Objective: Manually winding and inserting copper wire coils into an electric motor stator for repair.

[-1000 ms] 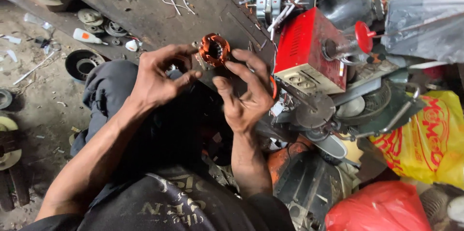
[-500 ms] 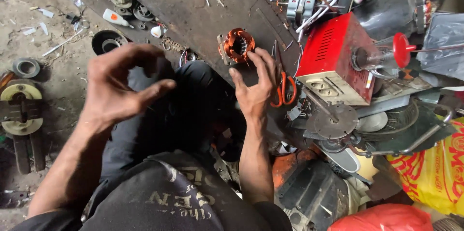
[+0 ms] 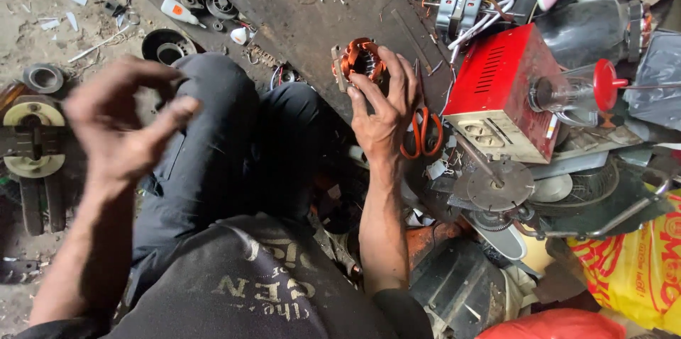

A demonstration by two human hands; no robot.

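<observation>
My right hand [image 3: 384,110] grips a small motor stator with orange copper windings [image 3: 360,61], holding it over the edge of a dark wooden board [image 3: 298,13]. My left hand [image 3: 122,123] hovers apart at the left, above my knee, fingers loosely curled and holding nothing. Orange-handled scissors [image 3: 423,135] lie just right of my right hand.
A red metal box with sockets [image 3: 496,94] stands to the right, beside a red-knobbed rod [image 3: 608,84], a fan grille [image 3: 596,201] and a yellow bag [image 3: 631,268]. A white glue bottle [image 3: 177,10], round metal parts [image 3: 32,142] and scraps lie on the dirt floor at left.
My left hand has let go of the stator and pulled away to the left. My right hand keeps the stator and has carried it toward the board.
</observation>
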